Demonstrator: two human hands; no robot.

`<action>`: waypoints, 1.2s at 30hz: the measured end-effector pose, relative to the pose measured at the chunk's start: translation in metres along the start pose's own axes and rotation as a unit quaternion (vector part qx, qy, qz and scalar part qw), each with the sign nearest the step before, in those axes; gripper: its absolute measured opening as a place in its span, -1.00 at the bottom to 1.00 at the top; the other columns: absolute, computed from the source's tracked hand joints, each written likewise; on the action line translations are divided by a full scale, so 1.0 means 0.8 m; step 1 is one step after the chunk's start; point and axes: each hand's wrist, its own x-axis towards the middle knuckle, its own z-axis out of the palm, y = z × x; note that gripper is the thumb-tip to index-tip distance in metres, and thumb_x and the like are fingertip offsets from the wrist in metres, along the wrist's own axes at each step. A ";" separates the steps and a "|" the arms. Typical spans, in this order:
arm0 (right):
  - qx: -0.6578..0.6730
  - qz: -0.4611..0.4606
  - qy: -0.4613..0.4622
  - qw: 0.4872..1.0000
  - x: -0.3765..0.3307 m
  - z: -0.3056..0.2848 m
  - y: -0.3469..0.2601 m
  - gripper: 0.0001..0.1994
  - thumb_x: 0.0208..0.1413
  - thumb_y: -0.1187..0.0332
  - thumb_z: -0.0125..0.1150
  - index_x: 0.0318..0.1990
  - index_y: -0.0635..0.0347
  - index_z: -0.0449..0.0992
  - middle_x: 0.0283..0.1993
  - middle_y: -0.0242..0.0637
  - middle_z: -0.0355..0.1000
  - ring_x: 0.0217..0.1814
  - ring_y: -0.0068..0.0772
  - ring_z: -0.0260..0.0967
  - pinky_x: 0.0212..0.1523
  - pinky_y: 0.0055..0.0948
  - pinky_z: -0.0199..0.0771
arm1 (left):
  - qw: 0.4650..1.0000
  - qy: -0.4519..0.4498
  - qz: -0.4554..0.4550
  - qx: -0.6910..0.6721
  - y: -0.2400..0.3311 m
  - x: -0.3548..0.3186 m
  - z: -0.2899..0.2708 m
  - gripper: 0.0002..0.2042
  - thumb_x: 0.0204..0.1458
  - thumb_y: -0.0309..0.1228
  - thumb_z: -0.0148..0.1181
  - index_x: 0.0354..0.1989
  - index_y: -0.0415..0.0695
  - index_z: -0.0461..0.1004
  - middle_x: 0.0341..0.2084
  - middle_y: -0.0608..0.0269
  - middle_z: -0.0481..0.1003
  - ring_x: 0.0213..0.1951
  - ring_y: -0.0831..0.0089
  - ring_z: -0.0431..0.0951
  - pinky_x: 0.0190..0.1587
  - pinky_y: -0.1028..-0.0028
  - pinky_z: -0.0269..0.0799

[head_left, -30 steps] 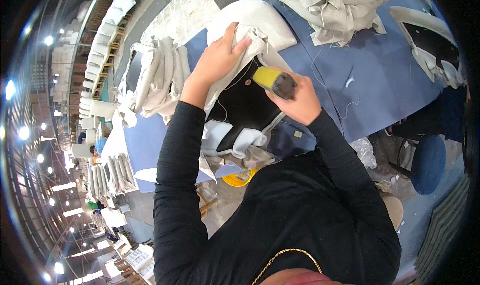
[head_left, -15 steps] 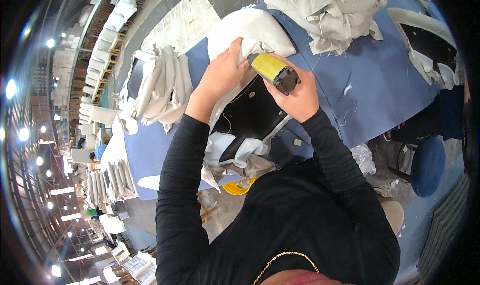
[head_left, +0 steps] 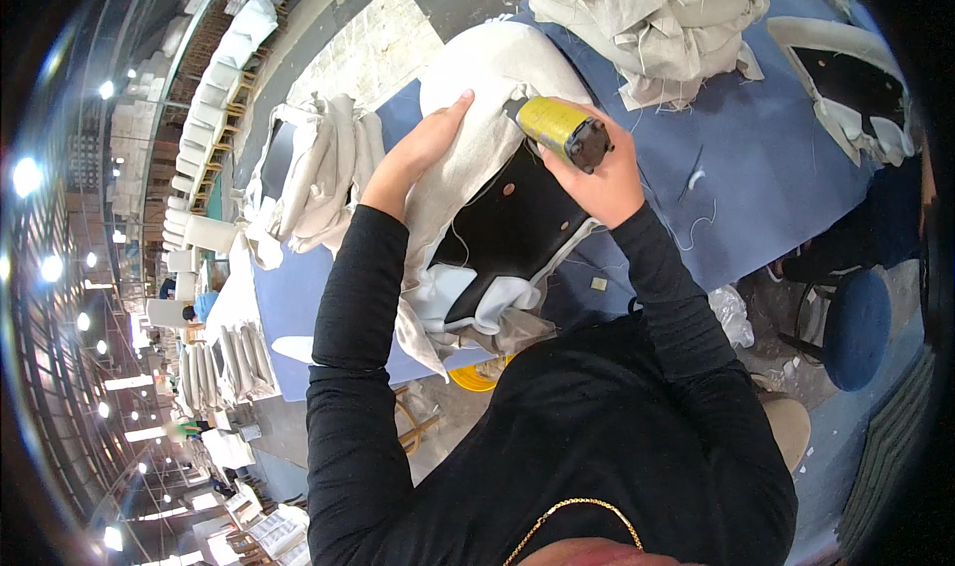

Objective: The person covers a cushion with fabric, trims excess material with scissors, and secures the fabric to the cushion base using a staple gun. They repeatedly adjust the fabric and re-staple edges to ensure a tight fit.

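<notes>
Seat shell point(head_left: 512, 233): we see it lying on the blue table point(head_left: 766, 168) straight ahead of us, its black underside up, beige fabric point(head_left: 477, 118) wrapped over its far edge.
Right hand point(head_left: 597, 173): our fingers are clenched round a yellow, cylinder-bodied tool point(head_left: 562, 128) with a dark end; its working end is hidden against the fabric edge.
Left hand point(head_left: 423, 148): our fingers lie flat and spread on the fabric, pressing it down; they grasp nothing.
Step in hand: we judge that the cover is being fastened along the rim. To do it well, we keep the cloth taut and smooth under the left palm, set the tool square to the edge, and hold our pressing fingers apart from its nose.
Loose ends: threads and a small white scrap point(head_left: 694, 178) lie on the table to the right.
Labels: the yellow wrap on the tool is the only marking near us; we cannot make out its print.
Farther off: a heap of beige covers point(head_left: 647, 19) lies beyond, a second shell point(head_left: 846, 89) at far right, folded covers point(head_left: 313, 163) at left.
Background: pale stacked pieces point(head_left: 214, 118) line the racks at left.
</notes>
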 end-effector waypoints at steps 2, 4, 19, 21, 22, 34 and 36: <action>-0.004 0.000 -0.003 1.000 0.001 -0.002 0.001 -0.51 0.01 0.50 0.48 0.16 0.30 0.62 0.06 -0.03 0.67 0.07 -0.11 0.69 0.13 -0.33 0.61 | 0.994 0.039 0.064 0.077 0.009 -0.018 0.011 -0.33 0.51 0.14 -0.17 0.56 -0.08 0.29 0.38 -0.25 0.45 0.43 -0.14 0.41 0.44 0.17 0.29; -0.030 0.020 -0.018 0.999 0.000 -0.002 -0.007 -0.55 0.06 0.46 0.48 0.15 0.30 0.62 0.02 -0.06 0.70 0.05 -0.15 0.70 0.12 -0.34 0.61 | 0.971 0.048 0.186 0.143 0.007 -0.035 0.018 -0.33 0.53 0.13 -0.23 0.61 -0.07 0.18 0.38 -0.34 0.42 0.40 -0.27 0.43 0.43 0.12 0.30; -0.039 0.024 -0.004 0.999 -0.023 0.015 -0.034 -0.64 0.14 0.38 0.52 0.07 0.32 0.69 -0.12 -0.14 0.75 -0.11 -0.33 0.74 -0.02 -0.38 0.65 | 0.921 0.088 0.254 0.283 0.024 -0.068 0.034 -0.20 0.31 -0.38 0.18 0.68 0.34 -0.02 0.11 -0.22 0.54 0.09 -0.30 0.58 0.17 -0.03 0.50; -0.047 0.015 -0.001 0.999 -0.022 0.016 -0.033 -0.65 0.13 0.38 0.51 0.06 0.33 0.69 -0.12 -0.14 0.75 -0.12 -0.32 0.74 -0.02 -0.37 0.65 | 0.921 0.084 0.251 0.287 0.026 -0.068 0.034 -0.19 0.31 -0.38 0.19 0.69 0.36 -0.04 0.10 -0.22 0.54 0.08 -0.30 0.59 0.15 -0.05 0.51; -0.051 0.011 0.000 0.999 -0.022 0.016 -0.034 -0.65 0.13 0.38 0.51 0.05 0.33 0.69 -0.12 -0.14 0.74 -0.12 -0.31 0.73 -0.02 -0.37 0.65 | 0.922 0.082 0.245 0.290 0.029 -0.070 0.036 -0.18 0.31 -0.39 0.19 0.69 0.37 -0.05 0.10 -0.22 0.54 0.07 -0.30 0.60 0.14 -0.05 0.52; -0.027 0.063 -0.061 0.996 -0.032 0.026 -0.048 -0.67 0.10 0.41 0.51 -0.01 0.36 0.68 -0.14 -0.10 0.74 -0.12 -0.29 0.73 -0.03 -0.35 0.65 | 0.917 0.063 0.264 0.292 0.031 -0.078 0.029 0.00 0.08 -0.46 0.34 0.69 0.37 -0.06 0.18 -0.28 0.47 0.07 -0.32 0.61 0.11 -0.06 0.57; -0.025 0.066 -0.065 0.995 -0.036 0.028 -0.050 -0.68 0.10 0.41 0.51 -0.01 0.36 0.69 -0.14 -0.11 0.74 -0.12 -0.32 0.73 -0.02 -0.35 0.65 | 0.929 0.020 0.266 0.255 0.034 -0.093 0.021 -0.04 0.10 -0.42 0.32 0.69 0.23 -0.01 0.31 -0.20 0.44 0.26 -0.18 0.54 0.31 0.00 0.45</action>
